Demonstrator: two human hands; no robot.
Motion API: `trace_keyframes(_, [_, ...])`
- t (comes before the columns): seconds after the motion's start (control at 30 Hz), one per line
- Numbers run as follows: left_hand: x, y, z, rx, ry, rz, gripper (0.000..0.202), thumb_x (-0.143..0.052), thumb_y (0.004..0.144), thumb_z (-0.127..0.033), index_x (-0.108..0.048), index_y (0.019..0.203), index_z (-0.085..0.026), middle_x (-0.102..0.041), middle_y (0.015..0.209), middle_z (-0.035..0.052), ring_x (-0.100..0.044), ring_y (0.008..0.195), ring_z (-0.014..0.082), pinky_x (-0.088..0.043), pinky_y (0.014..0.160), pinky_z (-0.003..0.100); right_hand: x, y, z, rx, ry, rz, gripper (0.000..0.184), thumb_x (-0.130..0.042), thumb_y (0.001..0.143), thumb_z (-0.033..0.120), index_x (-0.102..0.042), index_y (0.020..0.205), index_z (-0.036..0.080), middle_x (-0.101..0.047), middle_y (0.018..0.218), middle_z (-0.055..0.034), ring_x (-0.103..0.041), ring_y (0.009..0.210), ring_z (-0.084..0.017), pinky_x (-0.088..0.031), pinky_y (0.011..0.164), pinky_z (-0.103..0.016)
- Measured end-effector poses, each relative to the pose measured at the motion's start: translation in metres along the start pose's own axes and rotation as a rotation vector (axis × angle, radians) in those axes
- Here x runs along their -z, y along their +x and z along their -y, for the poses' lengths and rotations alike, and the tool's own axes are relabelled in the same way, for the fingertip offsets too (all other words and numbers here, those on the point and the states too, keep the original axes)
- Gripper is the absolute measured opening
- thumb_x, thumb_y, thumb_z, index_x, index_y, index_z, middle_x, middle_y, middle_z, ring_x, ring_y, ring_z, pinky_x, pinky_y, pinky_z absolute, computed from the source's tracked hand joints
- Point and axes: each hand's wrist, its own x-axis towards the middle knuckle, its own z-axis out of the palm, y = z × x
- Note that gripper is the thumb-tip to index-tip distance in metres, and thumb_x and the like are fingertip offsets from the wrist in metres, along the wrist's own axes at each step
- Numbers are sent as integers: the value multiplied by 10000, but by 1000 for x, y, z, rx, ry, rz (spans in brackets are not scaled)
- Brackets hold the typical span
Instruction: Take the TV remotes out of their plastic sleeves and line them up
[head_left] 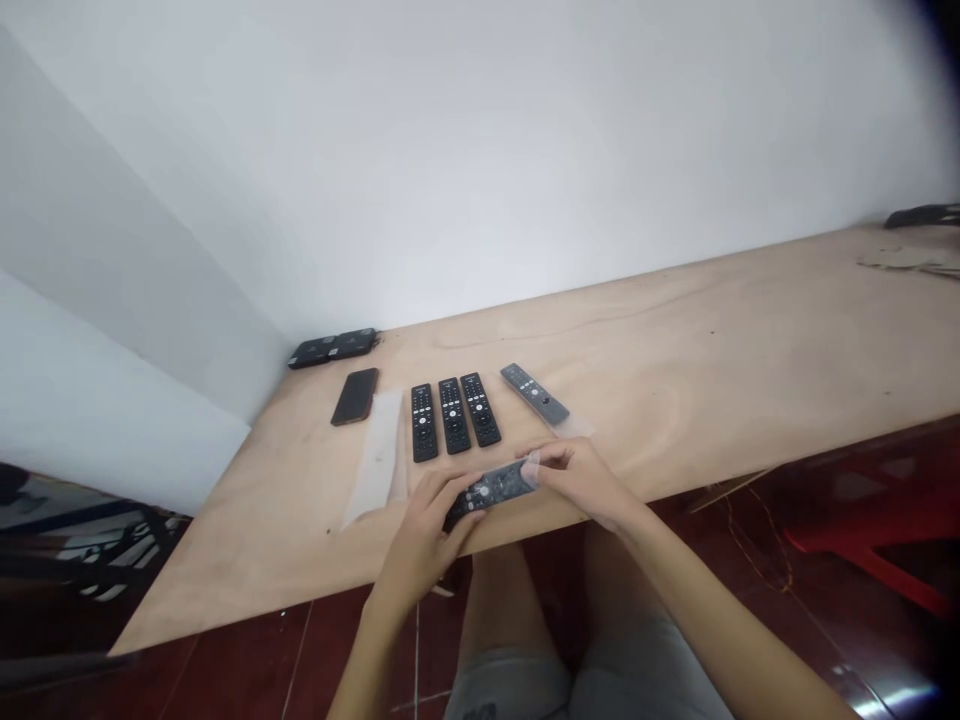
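Near the front edge of the table, a black remote control [495,487] lies sideways between my two hands, partly covered by a clear plastic sleeve [531,470]. My left hand [435,520] is closed around the remote's left end. At the other end, my right hand [577,476] pinches the sleeve between thumb and fingers. Just beyond, several remotes lie on the wood: a left one [424,422], a middle one [454,415] and a right one [480,409]. Farther right, a greyish remote [535,394] lies slanted, apparently in plastic.
White translucent sleeves [379,455] lie left of the remotes, beside a dark phone [355,396]. Two black boxes [331,347] stand in the back left corner against the wall [525,150]. A red stool [870,540] is under the wooden table [712,350] at right.
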Motion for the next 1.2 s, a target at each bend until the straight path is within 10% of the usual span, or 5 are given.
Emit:
trace_keyframes(0.23, [-1, -1, 2, 12, -4, -5, 403, -607, 1055, -263, -563, 1452, -316, -599, 1371, 100, -572, 1322, 282, -493, 1136, 480, 6, -4, 4, -42, 44, 65, 252, -762, 923, 418, -843, 824, 201, -811, 951, -57, -731, 1033, -291, -551, 942, -396])
trace_keyframes(0.4, [-2, 0, 3, 8, -8, 7, 394, -617, 1047, -266, -588, 1437, -322, -626, 1345, 99, -593, 1290, 288, -506, 1109, 480, 14, -6, 5, -63, -8, 72, 223, -854, 841, 427, -866, 846, 205, -759, 1267, -89, -694, 1171, -312, -511, 1042, -415])
trace_keyframes(0.8, [0, 3, 0, 158, -170, 75, 372, -551, 1070, -280, -603, 1438, -301, -675, 1346, 86, -632, 1244, 266, -493, 1106, 429, 85, -46, 8, -80, 4, -88, 363, -869, 831, 536, -865, 986, 208, -786, 1187, -110, -673, 1166, -327, -512, 1053, -433])
trace_keyframes(1.2, [8, -2, 13, 221, -214, 32, 251, -604, 1041, -335, -749, 1223, -239, -769, 1194, 82, -699, 1111, 268, -544, 990, 408, 50, -40, 15, -48, 18, 44, 303, -876, 826, 507, -856, 877, 209, -771, 1233, -106, -707, 1115, -295, -546, 1010, -416])
